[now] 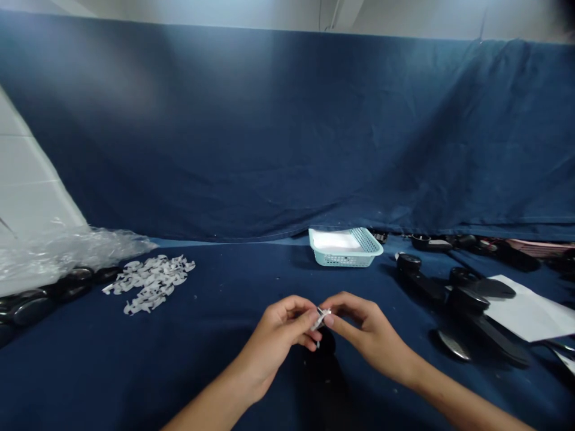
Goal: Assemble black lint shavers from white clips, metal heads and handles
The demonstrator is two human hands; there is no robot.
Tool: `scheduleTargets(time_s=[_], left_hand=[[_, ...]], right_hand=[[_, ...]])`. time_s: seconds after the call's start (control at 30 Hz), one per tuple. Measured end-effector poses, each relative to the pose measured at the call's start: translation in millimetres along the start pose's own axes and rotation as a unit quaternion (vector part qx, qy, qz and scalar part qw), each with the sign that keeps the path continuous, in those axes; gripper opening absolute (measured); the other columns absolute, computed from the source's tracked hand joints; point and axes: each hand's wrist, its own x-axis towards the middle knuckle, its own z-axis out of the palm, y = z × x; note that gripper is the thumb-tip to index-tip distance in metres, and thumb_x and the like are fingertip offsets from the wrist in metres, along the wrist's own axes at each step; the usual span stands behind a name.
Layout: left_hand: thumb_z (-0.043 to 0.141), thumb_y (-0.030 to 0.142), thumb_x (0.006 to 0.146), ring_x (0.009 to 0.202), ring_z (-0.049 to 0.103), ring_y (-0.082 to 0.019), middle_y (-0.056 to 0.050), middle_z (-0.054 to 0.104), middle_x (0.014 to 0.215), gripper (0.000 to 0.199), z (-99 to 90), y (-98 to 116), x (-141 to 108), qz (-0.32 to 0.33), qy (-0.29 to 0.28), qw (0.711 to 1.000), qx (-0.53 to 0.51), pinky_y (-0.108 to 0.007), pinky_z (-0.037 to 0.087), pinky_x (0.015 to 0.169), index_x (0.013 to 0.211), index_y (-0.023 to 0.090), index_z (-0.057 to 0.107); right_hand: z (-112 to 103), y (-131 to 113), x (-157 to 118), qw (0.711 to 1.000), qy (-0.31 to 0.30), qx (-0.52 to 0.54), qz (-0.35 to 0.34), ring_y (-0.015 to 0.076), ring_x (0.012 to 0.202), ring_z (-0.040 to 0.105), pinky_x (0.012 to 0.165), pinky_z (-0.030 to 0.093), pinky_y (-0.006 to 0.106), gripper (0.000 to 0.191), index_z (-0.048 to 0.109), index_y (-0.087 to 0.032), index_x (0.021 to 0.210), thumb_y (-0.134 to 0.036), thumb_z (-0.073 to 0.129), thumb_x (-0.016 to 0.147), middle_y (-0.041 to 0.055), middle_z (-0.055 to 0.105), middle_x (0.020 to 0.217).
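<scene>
Near the centre front, my left hand (287, 332) and my right hand (362, 329) meet and pinch a small white piece (320, 319) between their fingertips. Its exact shape is partly hidden by the fingers. Just below the hands a black object (324, 371) with a rounded top lies on the dark blue cloth, hard to make out against it. To the left sits a loose pile of small white-grey pieces (155, 278). Beyond my hands stands a light blue basket (348, 260) with white paper in it.
Black handset-like parts (476, 311) and a white sheet (527, 308) lie at the right. Clear plastic wrap (81, 248) and black rounded parts (33, 308) line the left edge. A blue curtain (287, 131) hangs behind the table.
</scene>
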Motion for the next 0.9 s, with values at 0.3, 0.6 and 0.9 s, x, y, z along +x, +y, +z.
scheduleTargets(time_s=[0.3, 0.6, 0.9], left_hand=[[0.054, 0.029, 0.090, 0.097, 0.054, -0.020, -0.004, 0.062, 0.104, 0.015, -17.3, -32, -7, 0.183, 0.103, 0.933, 0.292, -0.034, 0.041, 0.087, 0.100, 0.024, 0.064], [0.051, 0.022, 0.093, 0.090, 0.057, -0.020, -0.005, 0.068, 0.094, 0.018, -17.4, -46, -1, 0.282, 0.054, 0.876, 0.388, -0.034, 0.043, 0.085, 0.096, 0.023, 0.069], [0.047, 0.018, 0.095, 0.089, 0.056, -0.019, -0.003, 0.068, 0.092, 0.020, -22.3, -47, -4, 0.295, 0.043, 0.870, 0.394, -0.033, 0.042, 0.083, 0.094, 0.022, 0.067]], right_hand=[[-9, 15, 20, 0.975, -0.047, -0.006, 0.218, 0.0067, 0.050, 0.043, 0.040, 0.025, 0.018, 0.036, 0.065, -0.014, 0.073, -0.050, 0.064, 0.078, -0.0018, 0.057, 0.065], [-9, 15, 17, 0.964, -0.073, -0.071, 0.247, 0.0052, 0.040, 0.029, 0.040, 0.017, 0.021, 0.042, 0.057, -0.016, 0.056, -0.052, 0.063, 0.078, -0.0075, 0.041, 0.044], [-7, 14, 12, 0.962, -0.098, -0.138, 0.213, 0.0073, 0.043, 0.033, 0.043, 0.024, 0.022, 0.036, 0.063, -0.016, 0.064, -0.046, 0.056, 0.084, -0.0060, 0.044, 0.048]])
